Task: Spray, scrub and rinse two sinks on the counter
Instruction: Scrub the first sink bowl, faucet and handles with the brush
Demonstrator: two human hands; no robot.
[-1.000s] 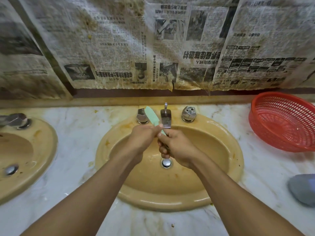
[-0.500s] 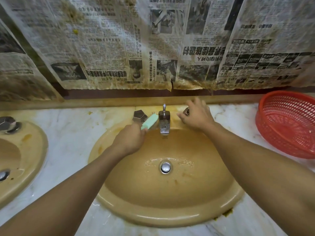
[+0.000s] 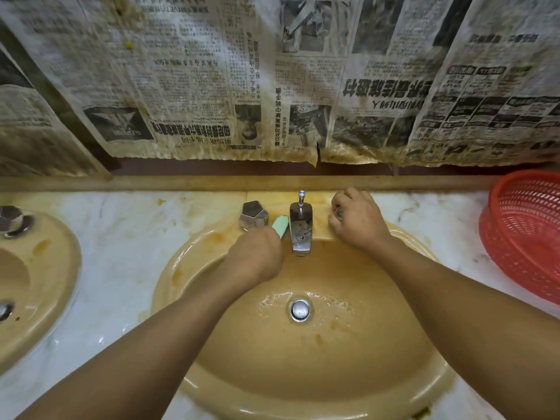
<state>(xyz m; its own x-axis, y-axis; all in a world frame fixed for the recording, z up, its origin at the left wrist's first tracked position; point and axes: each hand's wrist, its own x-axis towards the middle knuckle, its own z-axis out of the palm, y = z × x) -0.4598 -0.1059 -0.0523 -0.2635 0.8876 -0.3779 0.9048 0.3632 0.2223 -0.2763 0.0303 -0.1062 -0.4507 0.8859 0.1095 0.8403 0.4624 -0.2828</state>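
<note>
A tan oval sink fills the middle of the marble counter, with a chrome drain and a little water around it. My left hand is closed around a pale green brush handle, just left of the chrome spout. My right hand grips the right tap knob, which it mostly hides. The left tap knob stands free. A second tan sink lies at the far left, partly out of frame.
A red plastic basket sits on the counter at the right. Stained newspaper covers the wall behind, above a wooden ledge. The marble counter between the sinks is stained yellow.
My right hand left the brush, moved up and right, and closed on the right tap knob. My left hand kept the brush and shifted left of the spout. Water has gathered around the drain.
</note>
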